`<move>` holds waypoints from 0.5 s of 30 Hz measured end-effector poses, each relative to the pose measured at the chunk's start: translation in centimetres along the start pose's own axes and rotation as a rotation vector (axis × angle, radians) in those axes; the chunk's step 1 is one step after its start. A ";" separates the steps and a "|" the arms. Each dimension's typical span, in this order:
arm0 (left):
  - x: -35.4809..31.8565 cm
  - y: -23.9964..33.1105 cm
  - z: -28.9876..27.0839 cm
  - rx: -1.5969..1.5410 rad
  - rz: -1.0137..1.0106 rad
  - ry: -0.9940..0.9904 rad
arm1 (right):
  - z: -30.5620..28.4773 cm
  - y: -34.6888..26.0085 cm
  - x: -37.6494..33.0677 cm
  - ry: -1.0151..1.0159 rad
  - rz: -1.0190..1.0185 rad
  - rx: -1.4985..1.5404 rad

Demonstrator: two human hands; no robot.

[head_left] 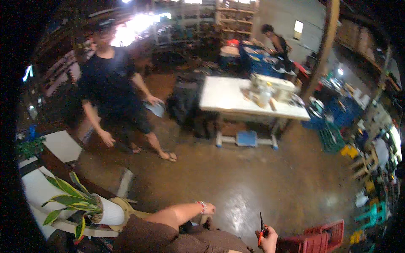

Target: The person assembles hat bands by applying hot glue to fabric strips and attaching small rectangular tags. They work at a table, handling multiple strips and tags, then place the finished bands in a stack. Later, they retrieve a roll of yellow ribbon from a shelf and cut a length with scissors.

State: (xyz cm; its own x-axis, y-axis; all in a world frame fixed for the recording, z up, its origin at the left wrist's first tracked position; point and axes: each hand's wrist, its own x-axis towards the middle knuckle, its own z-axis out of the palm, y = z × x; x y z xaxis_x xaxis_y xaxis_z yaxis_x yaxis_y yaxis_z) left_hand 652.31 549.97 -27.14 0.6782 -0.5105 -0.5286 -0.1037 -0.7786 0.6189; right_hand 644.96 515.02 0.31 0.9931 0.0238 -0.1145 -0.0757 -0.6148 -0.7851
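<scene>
Near the lower edge, my right hand (268, 242) is closed around a pair of scissors (261, 230) with orange and black handles. The dark, narrow blades point up and away from me, touching nothing. My left hand (209, 208), with a red and white bracelet at the wrist, is held out in front of my brown clothing (185, 239). Its fingers are too small and blurred to make out, and a tan shape lies just below it. Beside my left arm is a white pot (110, 211) with a yellow-edged snake plant (69, 196).
A white sewing table (223, 95) with a sewing machine (276, 86) stands ahead. On the left, a person in dark clothes (112, 80) holds something pale blue. Another person (278, 46) is at the back. Red crates (312, 240) are beside my right hand; stools and clutter line the right.
</scene>
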 end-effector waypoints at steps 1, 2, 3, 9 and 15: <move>-0.8 -1.8 -2.7 0.003 -0.026 0.033 | 1.3 -2.4 3.2 -0.077 -0.008 0.072; -1.4 -3.3 -4.7 0.013 -0.045 0.044 | 2.3 -4.9 6.0 -0.166 -0.108 0.104; -1.7 -4.3 -5.8 0.030 -0.049 0.035 | 3.2 -6.9 8.1 -0.207 -0.169 0.066; -7.3 -15.4 -11.4 -0.238 -0.558 0.400 | 8.9 -15.4 19.2 -0.693 -0.223 0.184; -10.1 -19.5 -5.9 -0.504 -0.733 0.765 | 18.1 -23.1 25.6 -1.107 -0.827 -0.254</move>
State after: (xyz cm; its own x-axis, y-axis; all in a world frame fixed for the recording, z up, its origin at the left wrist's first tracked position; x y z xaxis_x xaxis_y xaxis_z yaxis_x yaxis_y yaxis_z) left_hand 651.77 572.45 -30.48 0.7346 0.4862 -0.4732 0.6768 -0.4753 0.5622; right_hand 670.53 544.07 4.53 0.1487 0.9711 -0.1868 0.6244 -0.2387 -0.7437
